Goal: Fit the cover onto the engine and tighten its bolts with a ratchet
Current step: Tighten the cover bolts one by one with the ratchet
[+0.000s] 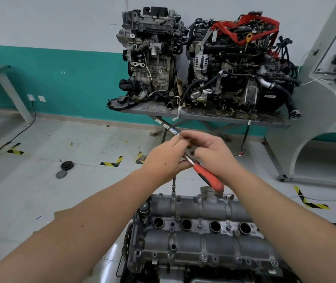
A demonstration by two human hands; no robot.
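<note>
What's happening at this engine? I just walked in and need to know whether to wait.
A person is working a red-handled ratchet over the grey metal cover sitting on the engine. The left hand grips the ratchet's head end, the right hand curls around its shaft near the handle. A slim extension bar drops from the ratchet to a bolt on the cover's far edge. Two more engines stand on a metal table behind.

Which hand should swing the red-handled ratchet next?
The right hand, probably. It lies along the red-handled ratchet, ready to swing it, while the left hand grips the head above the thin metal extension bar standing on a rear bolt of the grey engine cover.
</note>
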